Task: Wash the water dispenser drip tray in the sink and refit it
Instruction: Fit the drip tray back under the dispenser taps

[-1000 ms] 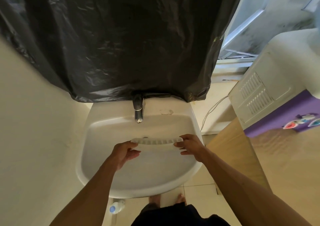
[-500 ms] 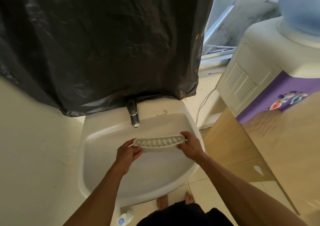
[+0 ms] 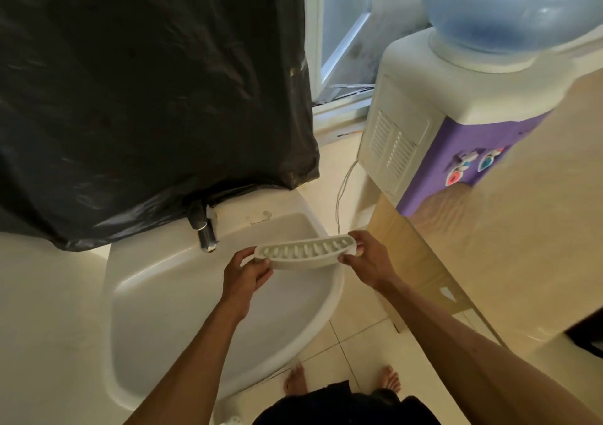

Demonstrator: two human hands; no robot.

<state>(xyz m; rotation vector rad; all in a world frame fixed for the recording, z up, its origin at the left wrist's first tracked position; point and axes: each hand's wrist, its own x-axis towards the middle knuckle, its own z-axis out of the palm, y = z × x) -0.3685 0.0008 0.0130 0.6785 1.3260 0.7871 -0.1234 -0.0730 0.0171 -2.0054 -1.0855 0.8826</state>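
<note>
A white slotted drip tray (image 3: 306,252) is held level above the right edge of the white sink (image 3: 156,294). My left hand (image 3: 245,274) grips its left end and my right hand (image 3: 368,261) grips its right end. The chrome tap (image 3: 205,228) stands just left of the tray; no water runs from it. To the right stands the water dispenser (image 3: 434,137), white with a purple front, red and blue taps (image 3: 470,166) and a blue bottle (image 3: 509,10) on top. A beige board hides its lower front.
A black plastic sheet (image 3: 146,98) hangs over the wall behind the sink. A beige wooden board (image 3: 522,228) stands at the right, between me and the dispenser. A thin cord (image 3: 342,189) runs down beside the dispenser. My bare feet (image 3: 342,382) stand on the tiled floor.
Both hands have carried the tray up and to the right, from over the basin's middle to its right edge. The view has swung right, showing more of the dispenser.
</note>
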